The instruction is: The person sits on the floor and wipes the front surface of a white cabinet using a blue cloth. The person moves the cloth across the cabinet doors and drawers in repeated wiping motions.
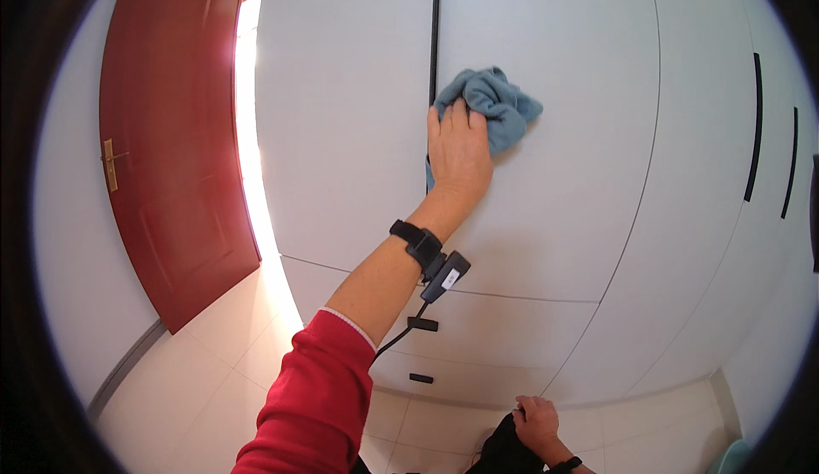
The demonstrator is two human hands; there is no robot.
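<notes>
My left hand point(459, 147) presses a crumpled blue cloth point(502, 106) against the white wardrobe door point(550, 218), beside the long black vertical handle strip point(436, 32). Its fingers lie over the cloth's left part, and a bit of cloth shows below the hand at the strip. A black strap with a small cabled device point(446, 277) is on that wrist, above a pushed-up red sleeve. Low in the view, my right hand point(537, 419) rests on my black-clothed knee, fingers bent; whether anything is under them cannot be seen. A black band circles that wrist.
A red door point(185, 122) with a brass-coloured handle point(111, 165) stands at the left, beside a bright gap. Drawers with short black handles point(422, 325) lie below the wardrobe door. More doors with long black handles point(755, 128) are at the right. A teal object point(729, 458) sits at the lower right.
</notes>
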